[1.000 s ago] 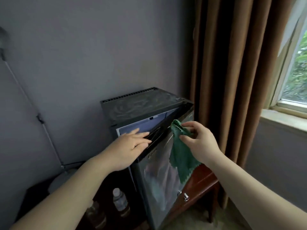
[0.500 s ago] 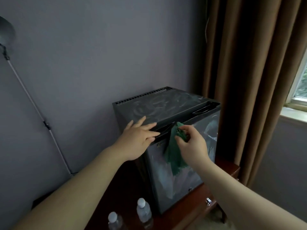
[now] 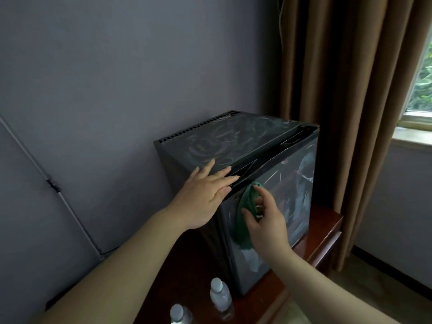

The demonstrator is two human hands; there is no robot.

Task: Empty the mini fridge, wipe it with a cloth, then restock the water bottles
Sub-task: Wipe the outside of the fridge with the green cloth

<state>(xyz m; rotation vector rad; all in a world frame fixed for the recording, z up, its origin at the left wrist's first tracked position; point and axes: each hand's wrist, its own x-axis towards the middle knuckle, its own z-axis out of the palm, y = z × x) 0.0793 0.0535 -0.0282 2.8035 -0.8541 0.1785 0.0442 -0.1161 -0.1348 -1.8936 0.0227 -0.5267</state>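
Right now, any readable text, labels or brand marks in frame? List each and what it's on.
None legible.
Mini fridge: no readable brand or label on the top or the door; only smear marks and reflections.
Water bottles: any label print is too blurred to read.
Green cloth in the right hand: no print visible.
Left hand covers part of the fridge's top edge; nothing readable around it.

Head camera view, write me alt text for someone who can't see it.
A person's right hand presses a green cloth against the door of a dark mini fridge, while the left hand rests flat on its top front edge. Two water bottles stand on the wooden cabinet beside it.
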